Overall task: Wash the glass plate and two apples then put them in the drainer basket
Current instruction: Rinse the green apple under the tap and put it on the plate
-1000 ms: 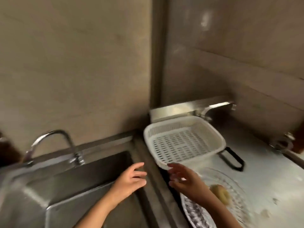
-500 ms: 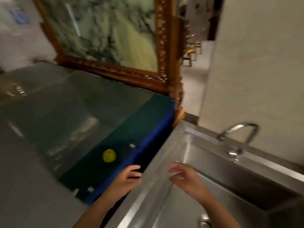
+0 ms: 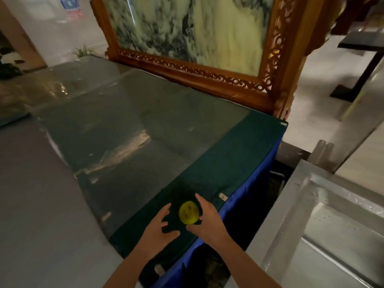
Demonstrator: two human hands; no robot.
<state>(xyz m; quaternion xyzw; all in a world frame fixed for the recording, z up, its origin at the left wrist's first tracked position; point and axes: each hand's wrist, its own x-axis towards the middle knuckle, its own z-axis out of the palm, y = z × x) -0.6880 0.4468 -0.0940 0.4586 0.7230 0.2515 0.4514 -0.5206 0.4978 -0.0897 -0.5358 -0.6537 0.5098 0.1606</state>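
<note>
A yellow-green apple (image 3: 188,212) lies on a dark green cloth under the glass top of a table (image 3: 128,146), near its front right corner. My right hand (image 3: 207,220) cups the apple's right side with fingers spread; the thumb sits just below it. My left hand (image 3: 159,226) hovers open a little to the apple's left, not touching it. The apple rests on the table. No glass plate, second apple or drainer basket is in view.
A steel sink (image 3: 336,229) lies to the right, across a dark gap from the table's blue-skirted edge (image 3: 255,192). A carved wooden frame with a stone panel (image 3: 199,38) stands along the table's far side.
The view has swung left, from the basket and plate, past the sink, to the table. Both hands have come forward to either side of the apple.
</note>
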